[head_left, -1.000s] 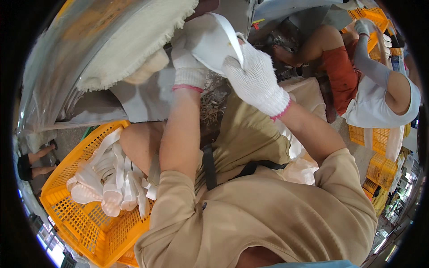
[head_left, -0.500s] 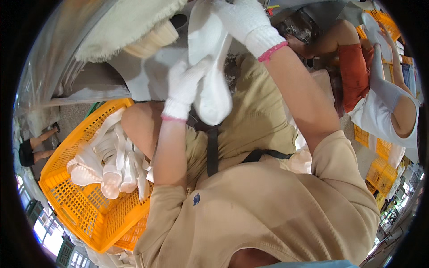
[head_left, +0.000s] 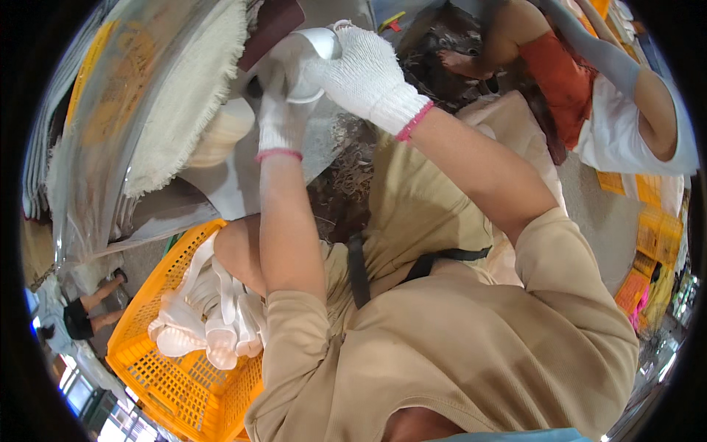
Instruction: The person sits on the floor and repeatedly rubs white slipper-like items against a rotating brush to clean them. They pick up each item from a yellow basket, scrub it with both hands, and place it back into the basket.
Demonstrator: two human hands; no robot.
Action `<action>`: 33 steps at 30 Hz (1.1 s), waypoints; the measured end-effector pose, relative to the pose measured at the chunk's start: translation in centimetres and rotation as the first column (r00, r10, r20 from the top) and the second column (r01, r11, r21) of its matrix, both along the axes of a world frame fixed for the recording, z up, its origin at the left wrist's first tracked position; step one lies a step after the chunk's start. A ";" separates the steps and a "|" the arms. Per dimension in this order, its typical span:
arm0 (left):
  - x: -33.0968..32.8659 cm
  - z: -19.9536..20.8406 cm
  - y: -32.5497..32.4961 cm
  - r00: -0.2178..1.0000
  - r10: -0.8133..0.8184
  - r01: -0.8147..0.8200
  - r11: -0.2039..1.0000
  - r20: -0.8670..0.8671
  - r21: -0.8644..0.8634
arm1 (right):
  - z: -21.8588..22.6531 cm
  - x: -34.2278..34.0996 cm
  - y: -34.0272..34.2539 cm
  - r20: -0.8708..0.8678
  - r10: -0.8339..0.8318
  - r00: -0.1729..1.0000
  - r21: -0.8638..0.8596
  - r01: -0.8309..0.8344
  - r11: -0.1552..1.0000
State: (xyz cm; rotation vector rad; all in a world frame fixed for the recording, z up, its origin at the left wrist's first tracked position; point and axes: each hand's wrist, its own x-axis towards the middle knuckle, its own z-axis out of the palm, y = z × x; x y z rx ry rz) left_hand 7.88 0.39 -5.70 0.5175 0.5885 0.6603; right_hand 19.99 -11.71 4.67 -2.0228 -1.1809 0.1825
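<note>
White curved piece [head_left: 300,70] is clamped by the fingers of the right hand [head_left: 361,70] and is met from the opposite side by the left hand [head_left: 278,118], whose grip cannot be told, its fingers being hidden. Left of the fingers a fringed cream pad [head_left: 180,99] is seen; nearer the body, white strips [head_left: 221,335] are held in an orange basket [head_left: 173,379].

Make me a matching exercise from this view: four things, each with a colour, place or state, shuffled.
1. Right hand
2. Perforated crate
3. Fringed pad
4. Co-worker's shorts

A. Cream, at upper left
B. Rusty red, at upper right
C. White-gloved with a pink cuff, at the curved white piece
D. Orange-yellow, with white parts inside

Pairs: 1-C, 2-D, 3-A, 4-B
</note>
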 end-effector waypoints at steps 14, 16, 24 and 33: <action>1.3 1.8 -4.4 0.955 0.249 -0.210 0.952 -0.162 0.224 | 4.0 -1.9 -6.7 0.564 0.436 0.702 -0.275 -0.338 0.900; -0.1 2.2 -4.8 1.000 0.008 -0.008 0.993 0.004 0.119 | 3.1 -1.9 -8.2 0.735 0.442 0.514 -0.292 -0.348 0.891; -7.7 1.5 -7.3 0.940 0.264 -0.179 0.921 0.217 -0.348 | -0.4 -11.5 -8.0 0.408 0.488 0.772 0.051 -0.553 0.832; -7.1 0.0 -2.4 0.975 0.061 -0.028 0.987 0.214 -0.157 | -0.4 -11.3 -2.8 0.426 0.393 0.815 0.016 -0.441 0.898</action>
